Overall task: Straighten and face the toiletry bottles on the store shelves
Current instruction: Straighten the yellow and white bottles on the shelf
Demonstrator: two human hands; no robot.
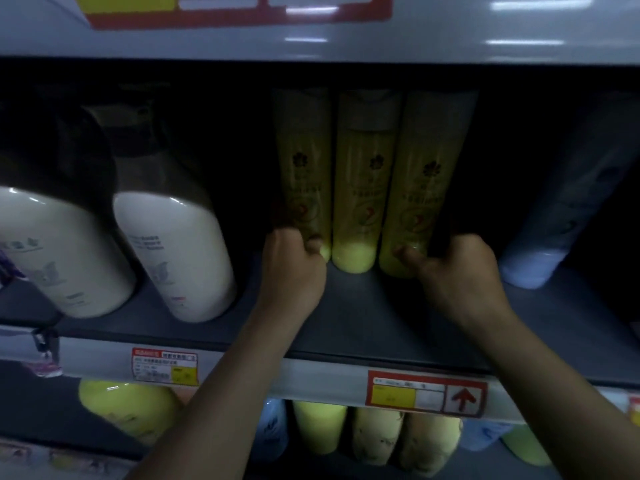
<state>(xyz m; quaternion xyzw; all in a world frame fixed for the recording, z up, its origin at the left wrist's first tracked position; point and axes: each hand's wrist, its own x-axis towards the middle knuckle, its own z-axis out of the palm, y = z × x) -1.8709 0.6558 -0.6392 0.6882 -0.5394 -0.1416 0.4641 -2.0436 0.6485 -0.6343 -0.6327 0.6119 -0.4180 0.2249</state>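
Note:
Three tall yellow bottles stand side by side on the dark middle shelf (363, 317), labels facing me. My left hand (294, 261) grips the base of the left yellow bottle (303, 161), thumb on its front. My right hand (460, 268) grips the base of the right yellow bottle (422, 181), thumb pressed on its front. The middle yellow bottle (363, 188) stands untouched between them.
Two large white bottles (180, 258) with dark pump tops stand to the left. A pale blue bottle (554, 230) stands at the right. Price tags (427, 393) line the shelf edge. More yellow and blue bottles (320, 427) fill the shelf below.

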